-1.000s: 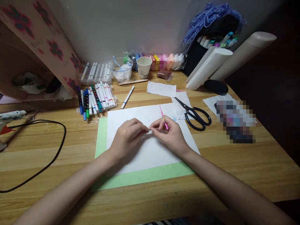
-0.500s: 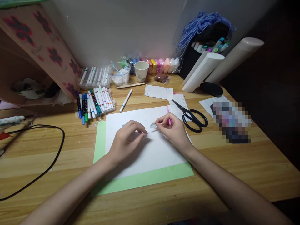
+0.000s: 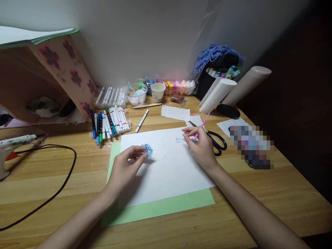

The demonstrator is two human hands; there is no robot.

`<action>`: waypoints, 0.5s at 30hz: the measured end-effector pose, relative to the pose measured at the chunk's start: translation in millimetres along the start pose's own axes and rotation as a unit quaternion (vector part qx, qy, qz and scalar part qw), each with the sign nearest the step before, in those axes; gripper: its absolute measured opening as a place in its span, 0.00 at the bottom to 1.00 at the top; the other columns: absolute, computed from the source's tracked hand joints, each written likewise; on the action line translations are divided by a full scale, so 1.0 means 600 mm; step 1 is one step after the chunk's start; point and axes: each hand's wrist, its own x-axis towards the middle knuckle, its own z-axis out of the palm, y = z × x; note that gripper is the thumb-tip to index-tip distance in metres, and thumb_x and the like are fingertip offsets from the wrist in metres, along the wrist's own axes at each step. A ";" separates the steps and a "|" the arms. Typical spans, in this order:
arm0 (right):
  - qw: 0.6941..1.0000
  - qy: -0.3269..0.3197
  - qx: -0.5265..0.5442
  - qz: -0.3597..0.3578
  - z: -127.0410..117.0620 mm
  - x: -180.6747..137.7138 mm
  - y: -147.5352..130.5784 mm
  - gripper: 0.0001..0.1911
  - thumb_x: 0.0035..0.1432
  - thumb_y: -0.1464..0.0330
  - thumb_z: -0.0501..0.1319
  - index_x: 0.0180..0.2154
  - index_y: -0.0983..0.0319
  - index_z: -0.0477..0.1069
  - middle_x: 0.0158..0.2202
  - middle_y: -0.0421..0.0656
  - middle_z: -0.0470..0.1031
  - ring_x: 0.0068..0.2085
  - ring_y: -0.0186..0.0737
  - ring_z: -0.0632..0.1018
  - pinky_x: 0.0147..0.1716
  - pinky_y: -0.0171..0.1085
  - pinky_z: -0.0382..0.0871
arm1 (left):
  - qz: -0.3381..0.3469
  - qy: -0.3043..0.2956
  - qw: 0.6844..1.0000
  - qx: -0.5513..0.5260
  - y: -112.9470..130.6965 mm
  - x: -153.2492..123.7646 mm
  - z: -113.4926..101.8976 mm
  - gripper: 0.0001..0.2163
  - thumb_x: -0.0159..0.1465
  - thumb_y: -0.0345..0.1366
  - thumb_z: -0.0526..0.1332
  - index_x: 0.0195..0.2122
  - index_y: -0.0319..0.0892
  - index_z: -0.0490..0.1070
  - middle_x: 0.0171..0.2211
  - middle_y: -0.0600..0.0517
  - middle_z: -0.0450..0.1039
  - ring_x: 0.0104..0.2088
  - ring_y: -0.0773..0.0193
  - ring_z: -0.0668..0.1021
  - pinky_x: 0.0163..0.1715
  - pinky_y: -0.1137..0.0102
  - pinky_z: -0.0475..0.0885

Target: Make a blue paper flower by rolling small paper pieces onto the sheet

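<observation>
At the left of the white paper sheet, my left hand has its thumb and forefinger closed at the near edge of a small round clump of blue-and-white shreds. Whether the clump is lifted off the sheet is hard to tell. My right hand is over the sheet's right side, a thin pink stick tool held between its fingers. Just left of those fingertips lies a small blue-striped piece. Black-handled scissors are partly hidden behind my right hand.
Green paper lies under the sheet. Markers, a paper cup, a plastic bowl and paper scraps stand or lie behind it. A black cable loops at left; white rolls lean at right.
My hands have moved apart, the left one leftward to the blue clump, the right one slightly right. The striped piece now lies on the sheet, out of my right fingers. The view has tilted up.
</observation>
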 end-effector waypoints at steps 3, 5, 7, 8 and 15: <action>0.987 -0.111 0.108 0.048 0.023 -0.033 -0.043 0.10 0.57 0.67 0.60 0.29 0.58 0.58 0.40 0.45 0.76 0.45 0.42 0.76 0.45 0.44 0.67 | -0.020 -0.009 1.000 -0.009 -0.007 -0.021 -0.010 0.09 0.59 0.40 0.63 0.38 0.42 0.74 0.35 0.50 0.78 0.35 0.63 0.78 0.36 0.69 0.74; 0.969 -0.210 0.119 0.057 0.043 -0.055 -0.068 0.12 0.55 0.68 0.63 0.29 0.58 0.59 0.40 0.44 0.76 0.45 0.41 0.76 0.44 0.43 0.68 | -0.023 -0.031 0.999 -0.005 -0.013 -0.034 -0.011 0.09 0.59 0.40 0.63 0.38 0.43 0.73 0.35 0.51 0.77 0.35 0.64 0.78 0.36 0.70 0.74; 0.956 -0.267 0.117 0.045 0.062 -0.070 -0.084 0.12 0.54 0.71 0.63 0.29 0.58 0.58 0.39 0.43 0.76 0.43 0.39 0.76 0.42 0.40 0.68 | -0.022 -0.050 0.998 0.009 -0.019 -0.044 -0.010 0.08 0.60 0.40 0.62 0.38 0.44 0.73 0.35 0.52 0.77 0.35 0.64 0.78 0.36 0.70 0.73; 0.954 -0.277 0.111 0.038 0.070 -0.074 -0.088 0.11 0.55 0.72 0.62 0.28 0.58 0.58 0.38 0.42 0.75 0.41 0.38 0.76 0.40 0.39 0.68 | -0.020 -0.056 0.998 0.018 -0.022 -0.046 -0.009 0.08 0.61 0.39 0.61 0.39 0.44 0.72 0.35 0.52 0.77 0.35 0.64 0.78 0.36 0.70 0.73; 0.959 -0.274 0.067 -0.002 0.101 -0.061 -0.100 0.11 0.54 0.76 0.58 0.27 0.59 0.56 0.30 0.38 0.73 0.33 0.34 0.74 0.31 0.35 0.64 | 0.019 -0.073 0.996 0.041 -0.031 -0.031 -0.012 0.06 0.62 0.37 0.60 0.40 0.45 0.71 0.36 0.54 0.77 0.35 0.67 0.77 0.36 0.71 0.72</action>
